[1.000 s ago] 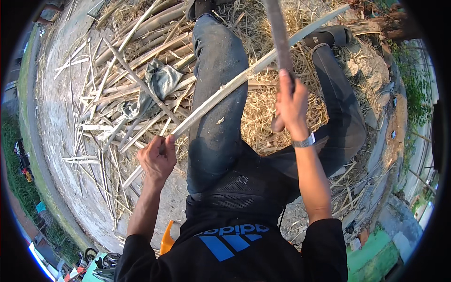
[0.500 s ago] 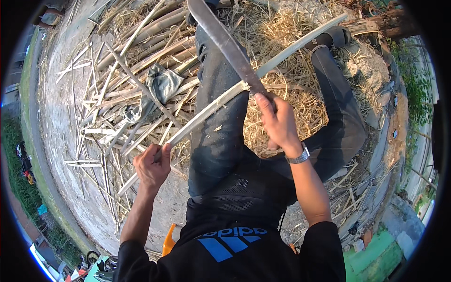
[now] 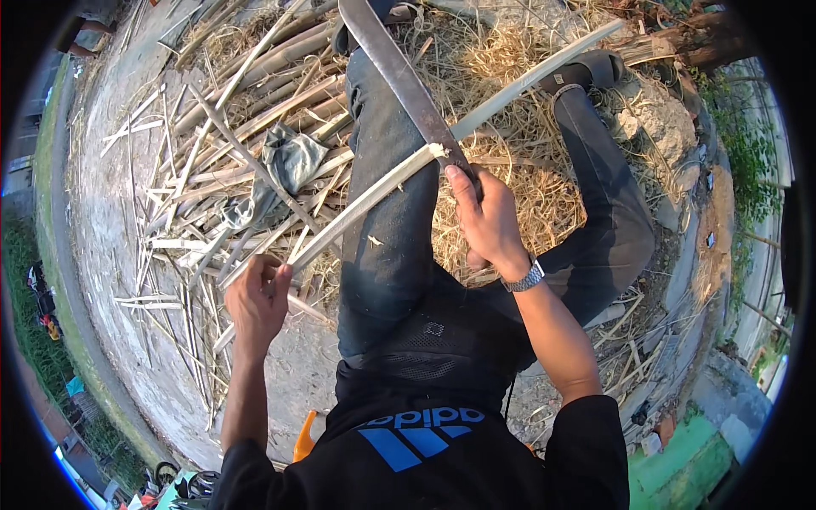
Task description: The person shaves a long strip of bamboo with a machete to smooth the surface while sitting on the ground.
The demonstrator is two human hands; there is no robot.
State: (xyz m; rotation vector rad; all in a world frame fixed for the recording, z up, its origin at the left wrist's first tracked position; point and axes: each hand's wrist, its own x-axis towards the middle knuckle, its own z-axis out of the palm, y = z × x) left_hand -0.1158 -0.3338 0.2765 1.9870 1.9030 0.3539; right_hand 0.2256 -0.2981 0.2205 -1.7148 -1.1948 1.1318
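Long pale wood strip (image 3: 391,185) slanting across person's left leg (image 3: 384,263), ends jutting past both sides. Dark-bladed knife (image 3: 402,81) crossing strip at leg's inner edge, pale curl beside blade.

My left hand (image 3: 257,299) is curled, its thumb near the bent fingers. My right hand (image 3: 493,219) is closed, thumb pointing forward.

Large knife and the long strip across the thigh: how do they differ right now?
The knife has a dark grey blade, while the strip is pale. The knife slants from upper left to lower right; the strip rises from lower left to upper right. The right hand grips the knife, and the left hand is on the strip. Both are long and narrow.
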